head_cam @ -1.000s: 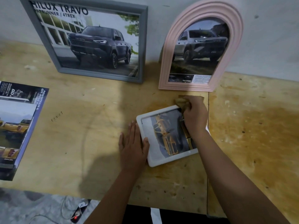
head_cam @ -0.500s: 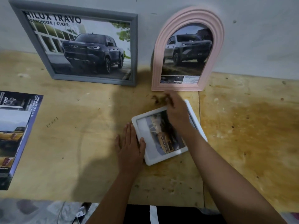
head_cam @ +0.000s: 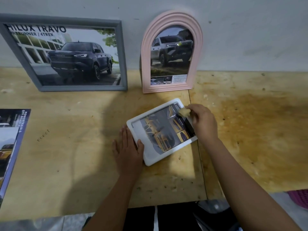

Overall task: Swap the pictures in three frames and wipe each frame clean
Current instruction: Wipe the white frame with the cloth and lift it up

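White, round-cornered frame (head_cam: 150, 160) is steadied flat on stained plywood (head_cam: 75, 147) by the left hand (head_cam: 128, 152), fingers straight. A crumpled yellowish cloth (head_cam: 184, 112) is pinched against its corner by the right hand (head_cam: 204, 125).

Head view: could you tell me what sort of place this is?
Probably a makeshift workshop: stained plywood tabletop against a scuffed bare wall, grey frame and pink frame leaning there.

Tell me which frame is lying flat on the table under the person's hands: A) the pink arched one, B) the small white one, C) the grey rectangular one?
B: the small white frame lies flat on the table, the left hand pressing its edge and the right hand holding a cloth on it; the grey frame and pink frame lean against the wall.
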